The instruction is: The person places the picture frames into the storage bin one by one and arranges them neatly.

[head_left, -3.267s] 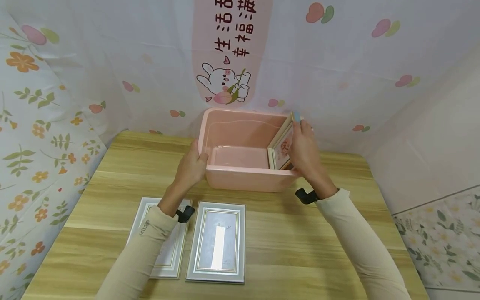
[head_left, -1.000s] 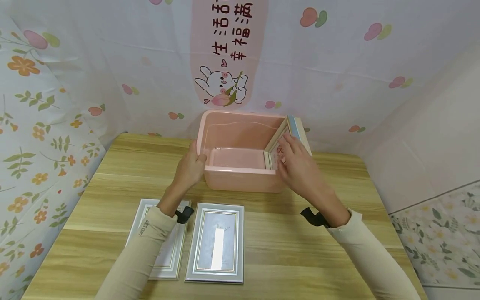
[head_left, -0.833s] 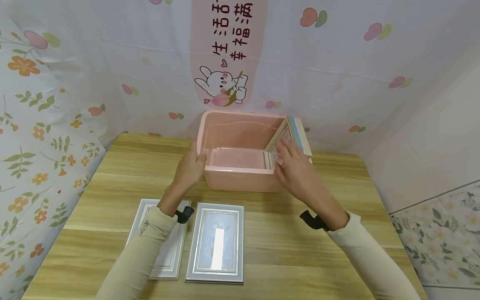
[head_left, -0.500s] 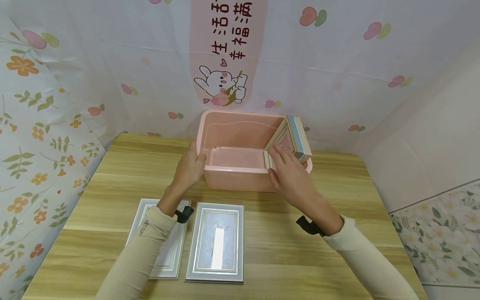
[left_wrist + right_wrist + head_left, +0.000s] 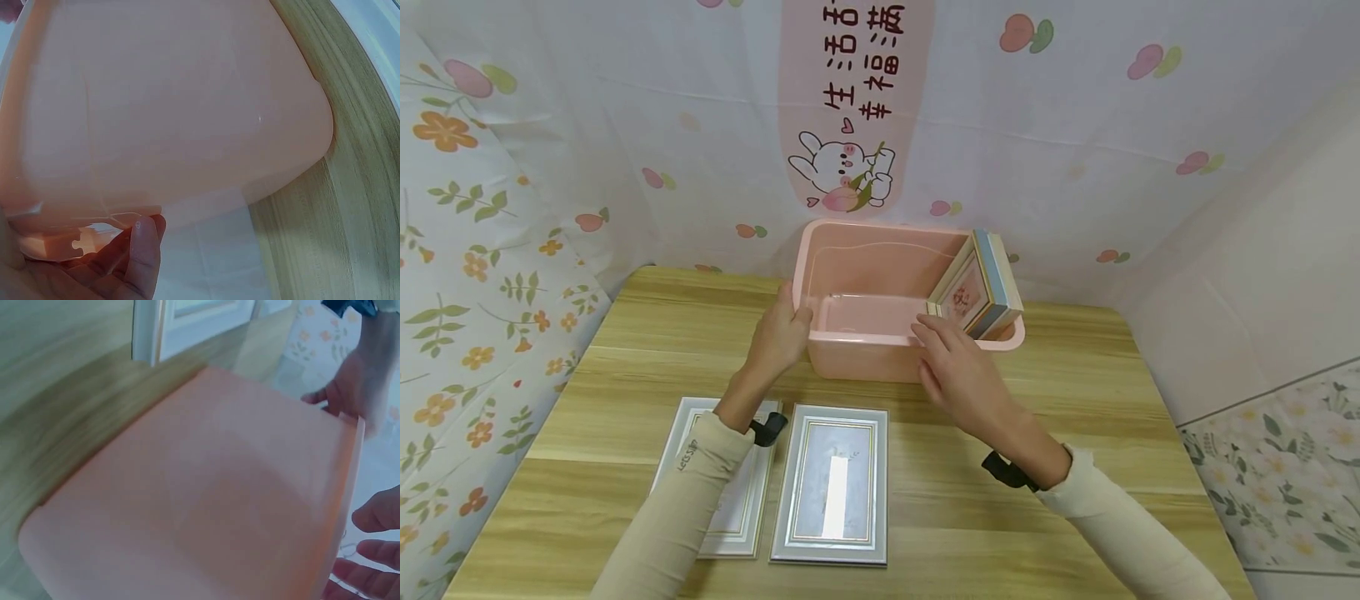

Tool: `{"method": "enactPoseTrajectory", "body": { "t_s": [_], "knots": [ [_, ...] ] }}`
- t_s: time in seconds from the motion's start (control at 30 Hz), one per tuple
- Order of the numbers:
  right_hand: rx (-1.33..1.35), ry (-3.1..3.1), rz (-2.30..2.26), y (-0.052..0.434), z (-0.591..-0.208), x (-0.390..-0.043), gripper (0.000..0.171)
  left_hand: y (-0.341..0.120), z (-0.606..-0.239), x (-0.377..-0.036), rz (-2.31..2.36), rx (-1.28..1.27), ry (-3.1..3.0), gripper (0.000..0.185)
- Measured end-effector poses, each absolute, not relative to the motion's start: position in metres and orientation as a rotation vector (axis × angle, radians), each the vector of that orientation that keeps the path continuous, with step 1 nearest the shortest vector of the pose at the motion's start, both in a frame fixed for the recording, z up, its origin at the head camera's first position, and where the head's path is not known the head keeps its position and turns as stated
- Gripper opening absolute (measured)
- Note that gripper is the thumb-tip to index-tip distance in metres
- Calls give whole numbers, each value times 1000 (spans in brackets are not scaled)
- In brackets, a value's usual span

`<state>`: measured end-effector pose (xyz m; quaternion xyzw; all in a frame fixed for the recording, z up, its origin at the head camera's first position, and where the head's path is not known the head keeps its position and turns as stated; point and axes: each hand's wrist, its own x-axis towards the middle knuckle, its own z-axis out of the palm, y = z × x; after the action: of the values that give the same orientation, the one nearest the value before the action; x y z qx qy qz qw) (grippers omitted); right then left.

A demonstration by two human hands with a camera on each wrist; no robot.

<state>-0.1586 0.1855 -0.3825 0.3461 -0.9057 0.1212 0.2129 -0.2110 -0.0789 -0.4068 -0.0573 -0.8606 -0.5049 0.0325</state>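
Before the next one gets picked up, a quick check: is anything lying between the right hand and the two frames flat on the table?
Nothing visible: bare wooden table separates the right hand from the grey-bordered picture frames.

- Tub (image 5: 880, 354): plain pale pink.
- Frames in tub (image 5: 981, 287): cream and pale blue edges; front one with a pink print, possibly floral.
- Frames on table (image 5: 835, 483): silver-grey borders, thin gold inner line.
- Table (image 5: 1075, 467): light wood grain.
- Backdrop (image 5: 1075, 125): white, pink-and-green fruit motifs, pink banner with rabbit.
- Sleeves (image 5: 677, 508): beige.
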Motion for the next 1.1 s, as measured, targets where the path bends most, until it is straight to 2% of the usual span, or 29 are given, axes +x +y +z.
{"method": "enactPoseTrajectory", "body": {
  "t_s": [0.63, 1.1],
  "knots": [
    [1267, -2345, 389, 163, -402, -142, 35, -79, -406, -211, -1524, -163, -2665, 48],
    [1196, -2649, 417, 157, -443, -149, 45, -80, -406, -211, -1538, -186, -2640, 47]
  ]
}}
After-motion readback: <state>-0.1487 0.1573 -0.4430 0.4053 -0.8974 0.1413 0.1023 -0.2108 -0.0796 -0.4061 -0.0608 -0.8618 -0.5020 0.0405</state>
